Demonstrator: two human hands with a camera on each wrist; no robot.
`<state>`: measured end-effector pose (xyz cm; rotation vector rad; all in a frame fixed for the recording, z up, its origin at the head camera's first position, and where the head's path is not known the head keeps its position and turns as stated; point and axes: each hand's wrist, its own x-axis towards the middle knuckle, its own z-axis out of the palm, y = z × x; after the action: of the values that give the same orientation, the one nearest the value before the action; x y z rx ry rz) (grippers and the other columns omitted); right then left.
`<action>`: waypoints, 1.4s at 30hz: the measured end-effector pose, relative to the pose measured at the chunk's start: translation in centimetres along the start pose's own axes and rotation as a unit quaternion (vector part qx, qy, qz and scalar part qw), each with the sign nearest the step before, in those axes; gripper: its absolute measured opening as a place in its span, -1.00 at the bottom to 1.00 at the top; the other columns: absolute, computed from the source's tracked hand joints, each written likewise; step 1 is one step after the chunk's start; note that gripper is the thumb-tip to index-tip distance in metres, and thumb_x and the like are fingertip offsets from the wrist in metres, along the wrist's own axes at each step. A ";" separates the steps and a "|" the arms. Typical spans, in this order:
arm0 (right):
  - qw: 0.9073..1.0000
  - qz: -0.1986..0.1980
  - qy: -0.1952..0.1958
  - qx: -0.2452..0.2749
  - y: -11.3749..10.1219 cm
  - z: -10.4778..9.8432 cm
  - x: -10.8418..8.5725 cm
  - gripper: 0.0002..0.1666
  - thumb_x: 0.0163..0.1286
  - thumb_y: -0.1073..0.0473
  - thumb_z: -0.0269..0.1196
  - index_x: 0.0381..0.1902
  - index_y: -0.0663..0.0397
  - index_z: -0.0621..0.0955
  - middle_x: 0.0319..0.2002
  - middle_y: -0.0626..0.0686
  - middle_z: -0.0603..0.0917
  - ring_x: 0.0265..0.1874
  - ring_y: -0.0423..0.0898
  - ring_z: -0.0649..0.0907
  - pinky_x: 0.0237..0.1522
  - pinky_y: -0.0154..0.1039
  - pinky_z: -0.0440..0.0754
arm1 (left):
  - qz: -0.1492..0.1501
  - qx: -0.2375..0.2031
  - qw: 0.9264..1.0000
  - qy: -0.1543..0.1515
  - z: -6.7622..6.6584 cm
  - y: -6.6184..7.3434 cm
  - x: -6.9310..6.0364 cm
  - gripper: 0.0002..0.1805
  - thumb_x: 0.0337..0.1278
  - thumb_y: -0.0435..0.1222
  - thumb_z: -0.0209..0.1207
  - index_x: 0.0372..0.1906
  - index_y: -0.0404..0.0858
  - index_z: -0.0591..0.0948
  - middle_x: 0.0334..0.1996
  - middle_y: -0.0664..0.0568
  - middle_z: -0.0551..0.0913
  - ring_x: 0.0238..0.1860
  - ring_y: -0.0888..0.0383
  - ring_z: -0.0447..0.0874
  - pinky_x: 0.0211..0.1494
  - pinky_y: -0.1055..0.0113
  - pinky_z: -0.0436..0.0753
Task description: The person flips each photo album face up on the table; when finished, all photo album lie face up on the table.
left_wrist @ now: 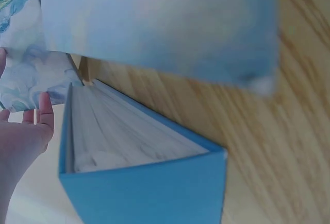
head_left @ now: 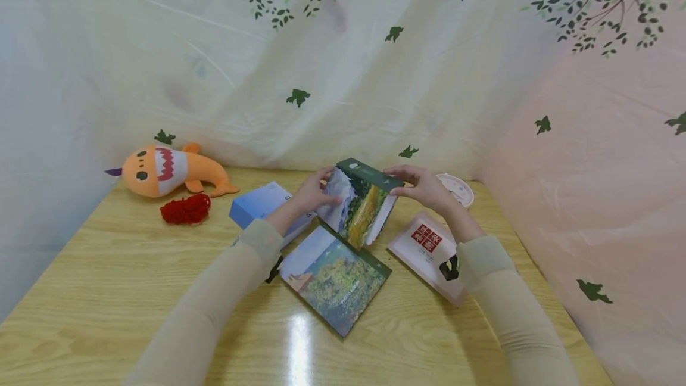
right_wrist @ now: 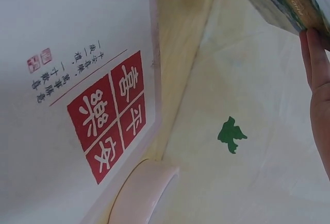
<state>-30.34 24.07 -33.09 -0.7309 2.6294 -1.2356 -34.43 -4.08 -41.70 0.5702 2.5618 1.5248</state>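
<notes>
Both hands hold a photo album (head_left: 370, 198) with a landscape-painting cover and a dark green spine, tilted above the table. My left hand (head_left: 308, 194) grips its left edge, thumb on the cover; in the left wrist view the left hand (left_wrist: 23, 144) shows its fingertips against the album (left_wrist: 36, 74). On the opposite edge, my right hand (head_left: 426, 189) pinches the album near its spine; the right wrist view shows that hand (right_wrist: 320, 105) at the album's edge (right_wrist: 289, 0). Just in front, a second photo album (head_left: 337, 279) lies flat, cover up.
Left of the albums sits a blue album (head_left: 262, 204), its pages visible in the left wrist view. A pale package with red characters (head_left: 423, 255) lies at right, near a round whitish item (head_left: 458, 189). An orange shark plush (head_left: 177, 171) and red yarn (head_left: 186, 209) occupy the back left.
</notes>
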 end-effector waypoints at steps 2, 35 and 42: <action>1.000 0.006 0.002 0.010 0.3 0.0 0.2 -0.38 0.28 0.11 0.29 0.27 0.15 0.44 0.19 0.18 0.51 0.05 0.02 0.56 -0.11 -0.35 0.57 | 0.005 0.000 1.000 0.007 0.1 0.3 0.1 -0.07 -0.02 -0.25 0.38 0.45 -0.18 0.14 0.27 -0.24 0.34 0.15 -0.14 0.41 0.22 0.06 0.44; 0.995 -0.090 -0.047 0.016 0.3 -0.4 0.5 -0.38 0.25 0.17 0.32 0.28 -0.03 0.44 0.36 0.07 0.29 0.11 0.06 0.47 -0.11 -0.25 0.64 | 0.048 -0.045 0.987 0.147 0.3 2.2 0.1 -0.28 -0.05 -0.22 0.40 0.27 -0.21 0.37 0.15 -0.17 0.37 -0.02 -0.06 0.53 -0.07 0.16 0.62; 0.994 -0.083 -0.063 0.026 0.4 -0.4 0.4 -0.35 0.25 0.23 0.31 0.30 -0.03 0.42 0.41 0.11 0.21 0.20 0.08 0.42 0.01 -0.18 0.61 | 0.052 -0.057 0.985 0.151 0.4 2.1 0.1 -0.28 -0.05 -0.17 0.39 0.27 -0.17 0.37 0.17 -0.12 0.38 -0.01 -0.03 0.52 0.05 0.12 0.56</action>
<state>-30.94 24.38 -33.11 -1.0018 2.4687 -1.2476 -33.82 -2.83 -40.06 0.5001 2.6703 1.9144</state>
